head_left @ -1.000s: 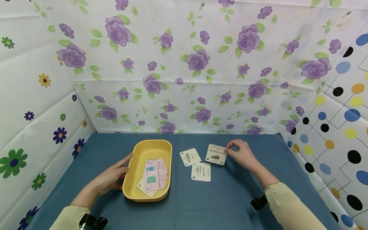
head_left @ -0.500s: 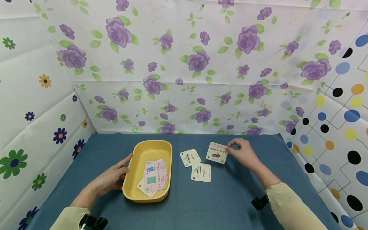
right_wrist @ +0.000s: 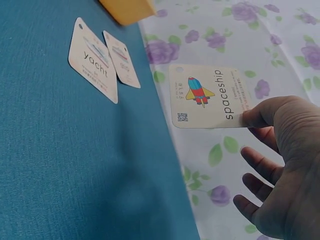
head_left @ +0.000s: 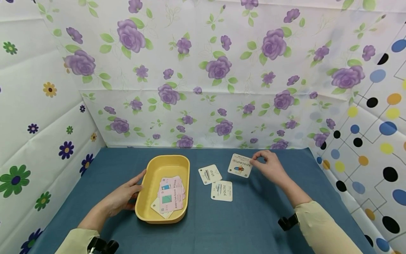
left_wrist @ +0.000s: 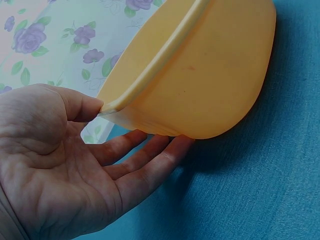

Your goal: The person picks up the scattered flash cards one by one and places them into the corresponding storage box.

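Note:
My left hand (head_left: 122,197) holds the side of a yellow plastic tray (head_left: 152,171), with the thumb at its rim and the fingers against the outer wall lower down. Inside the tray lie several pink cards (head_left: 174,195), the top one reading "exercise book", over a cream card (head_left: 157,208). My right hand (head_left: 269,167) pinches the "spaceship" card (head_left: 239,164) by one edge, and the right wrist view shows its other fingers loosely bent below. On the cloth between tray and right hand lie the "ship" card (head_left: 209,174) and the "yacht" card (head_left: 222,190).
A blue cloth (head_left: 241,225) covers the table. Behind it hangs a white sheet with purple flowers (head_left: 219,67). Patterned sheets close off both sides: flowers on the left (head_left: 50,141), coloured dots on the right (head_left: 380,148).
My right hand has raised the spaceship card slightly and moved it a little farther back. The left hand, the tray and the two cards on the cloth keep their places.

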Demonstrator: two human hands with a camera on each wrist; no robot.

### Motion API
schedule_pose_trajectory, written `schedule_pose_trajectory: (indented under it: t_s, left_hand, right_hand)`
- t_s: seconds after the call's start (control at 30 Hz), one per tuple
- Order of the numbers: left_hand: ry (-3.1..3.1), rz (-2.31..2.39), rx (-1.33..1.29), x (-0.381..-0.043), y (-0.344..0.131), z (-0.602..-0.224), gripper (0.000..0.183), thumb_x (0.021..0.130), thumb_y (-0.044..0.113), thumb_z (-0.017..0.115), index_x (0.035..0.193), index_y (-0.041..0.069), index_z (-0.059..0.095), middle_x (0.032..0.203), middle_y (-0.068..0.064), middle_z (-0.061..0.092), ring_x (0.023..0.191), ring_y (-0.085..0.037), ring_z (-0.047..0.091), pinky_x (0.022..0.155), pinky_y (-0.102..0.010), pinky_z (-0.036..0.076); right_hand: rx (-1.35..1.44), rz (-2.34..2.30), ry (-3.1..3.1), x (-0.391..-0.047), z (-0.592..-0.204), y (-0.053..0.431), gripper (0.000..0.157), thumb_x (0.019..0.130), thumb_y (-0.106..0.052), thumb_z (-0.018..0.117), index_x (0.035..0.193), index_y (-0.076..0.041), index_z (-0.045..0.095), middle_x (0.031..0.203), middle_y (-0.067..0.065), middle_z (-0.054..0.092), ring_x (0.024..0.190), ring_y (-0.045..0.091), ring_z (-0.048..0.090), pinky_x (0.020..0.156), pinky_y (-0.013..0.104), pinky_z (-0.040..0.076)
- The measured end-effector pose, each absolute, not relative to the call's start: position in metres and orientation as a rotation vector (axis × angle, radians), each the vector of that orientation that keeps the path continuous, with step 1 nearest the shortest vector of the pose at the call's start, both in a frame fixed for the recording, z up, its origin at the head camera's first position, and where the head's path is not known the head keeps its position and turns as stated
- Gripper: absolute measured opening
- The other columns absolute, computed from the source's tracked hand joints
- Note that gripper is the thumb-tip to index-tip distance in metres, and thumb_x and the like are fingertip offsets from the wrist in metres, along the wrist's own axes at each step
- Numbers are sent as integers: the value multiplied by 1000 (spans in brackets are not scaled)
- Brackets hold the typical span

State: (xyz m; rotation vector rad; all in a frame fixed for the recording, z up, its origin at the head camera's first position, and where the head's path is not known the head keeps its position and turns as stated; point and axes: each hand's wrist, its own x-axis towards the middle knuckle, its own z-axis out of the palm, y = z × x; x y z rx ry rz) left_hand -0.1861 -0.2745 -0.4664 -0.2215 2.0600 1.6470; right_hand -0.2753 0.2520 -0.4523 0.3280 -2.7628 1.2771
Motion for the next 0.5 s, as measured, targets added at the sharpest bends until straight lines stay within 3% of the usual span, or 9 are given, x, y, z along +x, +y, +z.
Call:
schedule_pose_trajectory:
  t_s: [0.27, 0.5]
  left_hand:
    - [2061, 1644, -221, -187, -275, -467, 66, 111, 28, 43, 166, 39, 8, 157, -26, 33, 113, -31, 62, 78, -51, 56]
    - [2060, 1643, -221, -187, -275, -467, 66, 111, 28, 44, 166, 38, 8, 157, -26, 33, 113, -31, 63, 78, -51, 56]
  right_hand:
    - [365, 1271, -2730, -277, -449, 250, 18, 100, -27, 69, 101, -9, 68, 118, 14, 60, 120, 35, 50, 105, 62, 35]
    - [362, 1277, -2723, -278, -441, 248, 20, 101, -29, 68, 101, -9, 67, 123, 14, 58, 125, 35, 46, 105, 62, 34]
